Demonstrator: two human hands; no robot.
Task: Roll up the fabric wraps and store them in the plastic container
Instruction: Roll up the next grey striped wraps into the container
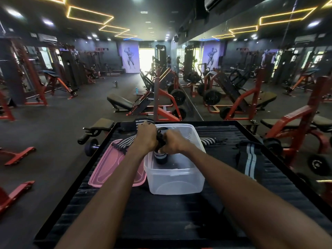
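A clear plastic container (175, 178) stands open on a black ribbed platform (161, 220). Over its left side both hands grip one dark fabric wrap (160, 136). My left hand (146, 136) and my right hand (173, 142) are closed on it. Its rolled end with pale stripes (160, 157) hangs down inside the container. A black-and-white striped wrap (124, 143) trails left from under my left hand across the pink lid (107, 169). Another striped wrap (209, 141) lies behind the container. A dark wrap with light blue stripes (249, 161) lies flat to the right.
The platform has a raised black rim (251, 131). A dumbbell (92, 146) and a padded bench (102, 125) sit at its left. Red-framed gym machines (239, 103) and weight plates stand beyond, with a mirror wall on the right.
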